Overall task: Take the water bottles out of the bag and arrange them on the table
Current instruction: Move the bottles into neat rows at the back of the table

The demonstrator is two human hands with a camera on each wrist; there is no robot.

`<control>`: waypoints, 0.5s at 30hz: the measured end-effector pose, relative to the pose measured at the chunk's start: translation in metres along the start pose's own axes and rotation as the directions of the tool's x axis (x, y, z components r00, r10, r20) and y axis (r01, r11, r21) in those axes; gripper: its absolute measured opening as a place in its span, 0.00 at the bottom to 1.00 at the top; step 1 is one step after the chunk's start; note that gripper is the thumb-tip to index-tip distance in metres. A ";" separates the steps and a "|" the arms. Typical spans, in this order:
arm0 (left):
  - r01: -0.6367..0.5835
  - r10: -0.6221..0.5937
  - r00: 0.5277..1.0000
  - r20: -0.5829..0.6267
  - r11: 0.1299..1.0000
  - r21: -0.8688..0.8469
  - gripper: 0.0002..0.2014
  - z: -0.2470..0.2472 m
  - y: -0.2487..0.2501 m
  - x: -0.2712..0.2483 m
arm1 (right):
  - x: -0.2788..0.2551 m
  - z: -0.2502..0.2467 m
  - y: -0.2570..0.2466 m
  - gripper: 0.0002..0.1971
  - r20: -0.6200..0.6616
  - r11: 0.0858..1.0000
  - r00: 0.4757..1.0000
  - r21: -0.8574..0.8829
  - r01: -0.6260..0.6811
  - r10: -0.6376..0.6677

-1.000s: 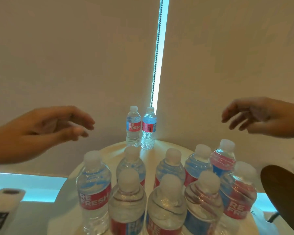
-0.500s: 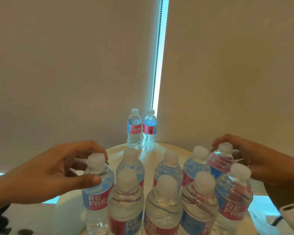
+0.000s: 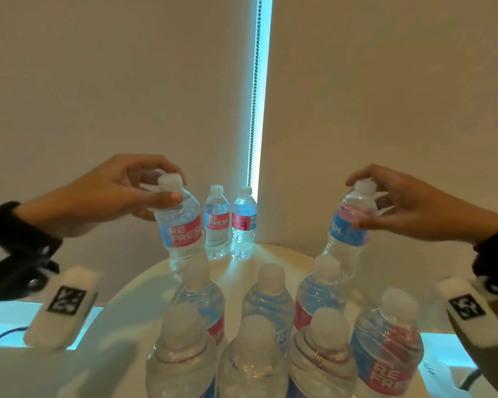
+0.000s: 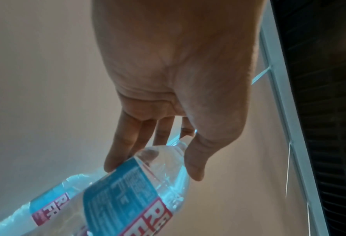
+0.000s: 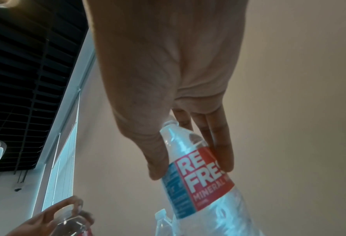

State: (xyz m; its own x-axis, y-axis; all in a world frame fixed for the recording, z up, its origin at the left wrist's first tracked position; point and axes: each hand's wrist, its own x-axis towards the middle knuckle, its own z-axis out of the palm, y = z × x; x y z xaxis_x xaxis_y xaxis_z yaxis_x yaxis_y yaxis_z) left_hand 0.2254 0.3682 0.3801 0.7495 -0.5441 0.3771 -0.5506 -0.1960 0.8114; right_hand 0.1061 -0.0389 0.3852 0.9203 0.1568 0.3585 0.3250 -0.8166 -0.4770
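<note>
Clear water bottles with red and blue labels stand on a round white table point(image 3: 127, 300). My left hand point(image 3: 144, 191) grips one bottle point(image 3: 181, 225) by its neck and shoulder and holds it above the table at the left; the same bottle point(image 4: 131, 191) fills the left wrist view. My right hand point(image 3: 385, 205) grips another bottle point(image 3: 348, 228) the same way at the right, shown close as the bottle point(image 5: 198, 175) in the right wrist view. Two bottles point(image 3: 230, 222) stand at the table's far edge. Several bottles point(image 3: 268, 311) crowd the near side. No bag is in view.
A beige window blind point(image 3: 112, 81) hangs right behind the table, with a bead chain point(image 3: 253, 96) at the bright gap. Wrist cameras point(image 3: 61, 305) sit on both forearms. A dark slatted ceiling point(image 5: 26, 63) with lamps shows overhead.
Both hands came down onto the outer bottles of the near group, closed round their necks and lifted them up and away from the cluster.
</note>
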 end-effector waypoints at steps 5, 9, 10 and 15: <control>-0.023 0.015 0.994 0.109 0.997 0.075 0.19 0.038 0.003 0.064 | 0.051 0.011 0.017 0.25 -0.019 0.999 1.000 -0.032 -0.006 0.005; -0.054 0.016 0.987 0.161 0.970 0.237 0.10 0.068 -0.003 0.107 | 0.081 0.028 0.031 0.25 0.014 1.000 1.000 -0.025 -0.014 0.014; -0.058 0.011 0.987 0.163 0.955 0.290 0.10 0.076 -0.006 0.116 | 0.087 0.033 0.034 0.25 0.021 0.999 1.000 -0.034 -0.022 0.022; -0.106 -0.003 0.981 0.195 0.831 0.546 0.16 0.106 -0.019 0.146 | 0.107 0.059 0.046 0.25 0.089 0.998 0.994 -0.028 -0.057 0.059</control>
State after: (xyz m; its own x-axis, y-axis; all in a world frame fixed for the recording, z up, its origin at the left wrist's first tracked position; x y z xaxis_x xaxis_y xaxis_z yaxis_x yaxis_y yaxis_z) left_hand 0.3059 0.2060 0.3726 0.6648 -0.6925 0.2802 -0.7380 -0.5507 0.3899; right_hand 0.2323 -0.0269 0.3546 0.9535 0.1573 0.2570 0.2662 -0.8393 -0.4740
